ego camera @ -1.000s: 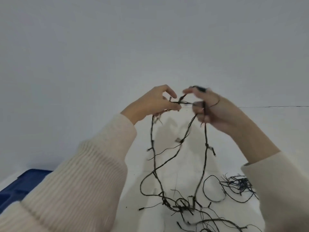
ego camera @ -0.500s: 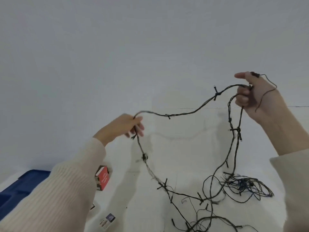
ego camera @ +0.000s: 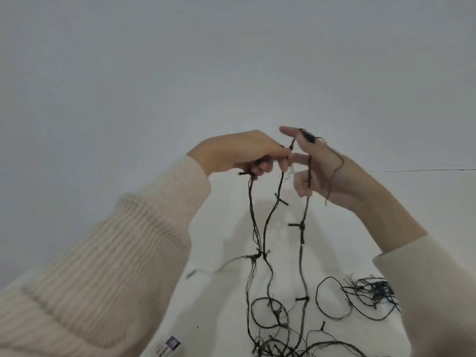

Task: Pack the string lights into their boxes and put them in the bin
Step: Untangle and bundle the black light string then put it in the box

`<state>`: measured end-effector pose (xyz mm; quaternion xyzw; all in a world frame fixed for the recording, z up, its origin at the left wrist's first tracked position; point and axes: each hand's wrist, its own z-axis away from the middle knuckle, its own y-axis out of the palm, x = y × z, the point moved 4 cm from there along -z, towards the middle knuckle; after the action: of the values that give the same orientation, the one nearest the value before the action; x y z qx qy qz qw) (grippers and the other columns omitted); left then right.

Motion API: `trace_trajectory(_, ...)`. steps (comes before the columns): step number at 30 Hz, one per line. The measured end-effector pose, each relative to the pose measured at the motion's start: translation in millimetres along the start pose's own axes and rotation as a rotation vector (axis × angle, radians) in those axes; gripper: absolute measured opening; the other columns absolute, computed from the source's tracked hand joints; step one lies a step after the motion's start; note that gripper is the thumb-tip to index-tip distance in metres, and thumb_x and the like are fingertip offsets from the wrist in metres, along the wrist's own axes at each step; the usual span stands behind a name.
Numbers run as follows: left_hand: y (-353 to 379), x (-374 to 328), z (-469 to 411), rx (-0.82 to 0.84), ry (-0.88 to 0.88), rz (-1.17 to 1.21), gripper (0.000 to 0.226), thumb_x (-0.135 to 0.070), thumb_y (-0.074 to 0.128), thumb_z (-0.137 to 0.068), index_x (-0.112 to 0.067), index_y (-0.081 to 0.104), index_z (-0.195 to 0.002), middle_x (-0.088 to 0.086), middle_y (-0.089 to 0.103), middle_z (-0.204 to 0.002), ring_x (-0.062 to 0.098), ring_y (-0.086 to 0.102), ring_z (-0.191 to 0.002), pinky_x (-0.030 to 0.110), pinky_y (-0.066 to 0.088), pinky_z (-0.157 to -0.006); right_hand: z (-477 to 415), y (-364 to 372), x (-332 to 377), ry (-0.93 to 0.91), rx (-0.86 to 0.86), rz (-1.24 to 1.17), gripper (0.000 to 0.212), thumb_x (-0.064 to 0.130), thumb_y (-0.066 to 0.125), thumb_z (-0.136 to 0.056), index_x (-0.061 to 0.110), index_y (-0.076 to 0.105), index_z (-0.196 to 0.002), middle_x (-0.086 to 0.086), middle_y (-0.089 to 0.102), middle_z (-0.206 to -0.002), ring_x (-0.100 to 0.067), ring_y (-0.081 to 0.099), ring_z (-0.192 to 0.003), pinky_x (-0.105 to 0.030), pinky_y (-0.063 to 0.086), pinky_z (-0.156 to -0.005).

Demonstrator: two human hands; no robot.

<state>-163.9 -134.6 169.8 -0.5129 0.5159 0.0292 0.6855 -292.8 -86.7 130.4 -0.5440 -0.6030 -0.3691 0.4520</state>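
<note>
- String lights [ego camera: 303, 225]: held up over the white table [ego camera: 213, 300]; strands hung near vertical, lower ends tangled on it
- Left hand [ego camera: 239, 153]: fingers curled, wire pinched
- Right hand [ego camera: 322, 173]: wire looped round thumb and half-curled fingers

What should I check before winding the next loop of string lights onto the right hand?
1. Grip of left hand on string lights: ok.
2. Strand looped round right hand: ok.
3. Hanging strands free of tangles: not ok, they pile tangled on the table.
4. Whether second bundle is separate from that pile: cannot tell.
5. Reach to bin: cannot tell, out of view.
</note>
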Motion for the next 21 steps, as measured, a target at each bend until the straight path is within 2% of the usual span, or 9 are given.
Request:
trace_trajectory(2, -6.4, -2.7, -1.7, -0.083, 0.031, 0.020, 0.028, -0.029, 0.056, -0.091, -0.014, 0.061, -0.068, -0.008, 0.035, -0.045, 0.010, 0.029, -0.041, 0.017, 0.034, -0.046, -6.2, 3.6, -0.6, 0.020, 0.022, -0.026, 0.032, 0.036, 0.044, -0.097, 0.020, 0.057, -0.121, -0.002, 0.054, -0.073, -0.012, 0.042, -0.048, -0.019, 0.030, -0.040)
trace_trajectory(4, -12.9, 7.2, 1.6, -0.097, 0.068, 0.025, 0.024, -0.027, 0.065, -0.086, -0.015, 0.063, -0.066, -0.008, 0.039, -0.047, 0.008, 0.034, -0.044, 0.017, 0.037, -0.049, -10.1, -7.2, 5.8, 0.003, -0.105, -0.066, 0.022, 0.031, 0.047, -0.096, 0.017, 0.060, -0.107, 0.001, 0.037, -0.058, -0.009, 0.031, -0.050, -0.016, 0.020, -0.039)
trace_trajectory(6, -7.4, 30.3, 6.5, 0.030, 0.054, -0.034, 0.019, -0.023, 0.065, -0.086, -0.015, 0.065, -0.069, -0.006, 0.046, -0.052, 0.009, 0.043, -0.050, 0.019, 0.044, -0.056, -10.1, -23.3, 15.3, -0.041, -0.221, -0.181, 0.016, 0.028, 0.048, -0.096, 0.017, 0.060, -0.095, 0.005, 0.030, -0.054, -0.007, 0.028, -0.047, -0.014, 0.019, -0.036)
trace_trajectory(9, 7.9, 78.0, 11.2, 0.174, -0.073, -0.210, 0.018, -0.024, 0.061, -0.090, -0.013, 0.067, -0.076, -0.003, 0.054, -0.057, 0.009, 0.050, -0.053, 0.023, 0.045, -0.064, -7.4, -52.4, 28.4, -0.147, -0.355, -0.392, 0.018, 0.026, 0.047, -0.097, 0.016, 0.059, -0.089, 0.007, 0.029, -0.047, -0.004, 0.026, -0.037, -0.015, 0.020, -0.036)
trace_trajectory(13, 0.1, 113.7, 17.7, 0.101, -0.134, -0.207, 0.026, -0.035, 0.054, -0.093, -0.020, 0.069, -0.078, -0.008, 0.069, -0.073, 0.005, 0.064, -0.073, 0.030, 0.046, -0.083, -2.4, -78.8, 24.6, -0.142, -0.472, -0.390, 0.020, 0.029, 0.043, -0.098, 0.018, 0.058, -0.090, 0.007, 0.029, -0.045, -0.007, 0.025, -0.034, -0.015, 0.022, -0.037)
trace_trajectory(15, -5.8, 107.5, 20.1, 0.020, -0.080, -0.075, 0.033, -0.039, 0.048, -0.094, -0.017, 0.071, -0.087, -0.008, 0.073, -0.089, 0.004, 0.066, -0.090, 0.029, 0.044, -0.090, -1.7, -84.0, 15.1, -0.123, -0.527, -0.256, 0.020, 0.027, 0.044, -0.098, 0.017, 0.059, -0.088, 0.005, 0.029, -0.048, -0.008, 0.025, -0.037, -0.016, 0.022, -0.036)
trace_trajectory(17, -5.4, 88.9, 19.0, -0.015, -0.021, 0.022, 0.040, -0.042, 0.043, -0.095, -0.014, 0.072, -0.095, -0.006, 0.073, -0.095, 0.008, 0.065, -0.100, 0.026, 0.046, -0.090, -0.5, -81.6, 4.8, -0.035, -0.480, 0.039, 0.021, 0.024, 0.044, -0.098, 0.018, 0.060, -0.088, 0.000, 0.037, -0.050, -0.010, 0.029, -0.037, -0.015, 0.023, -0.035)
trace_trajectory(19, -10.7, 66.7, 15.4, -0.156, 0.030, -0.033, 0.040, -0.044, 0.041, -0.096, -0.017, 0.072, -0.091, -0.008, 0.070, -0.090, 0.013, 0.065, -0.093, 0.026, 0.047, -0.084, 1.8, -70.5, -7.0, 0.100, -0.329, 0.345, 0.020, 0.027, 0.045, -0.098, 0.016, 0.062, -0.099, -0.010, 0.057, -0.063, -0.013, 0.037, -0.034, -0.016, 0.027, -0.034)
trace_trajectory(21, -20.6, 50.2, 13.3, -0.252, 0.039, 0.136, 0.039, -0.042, 0.041, -0.097, -0.015, 0.068, -0.092, -0.002, 0.068, -0.085, 0.019, 0.068, -0.078, 0.031, 0.052, -0.078, 4.1, -55.9, -12.6, 0.135, -0.248, 0.457, 0.027, 0.036, 0.046, -0.097, 0.018, 0.061, -0.110, -0.010, 0.068, -0.091, -0.017, 0.047, -0.036, -0.020, 0.033, -0.037)
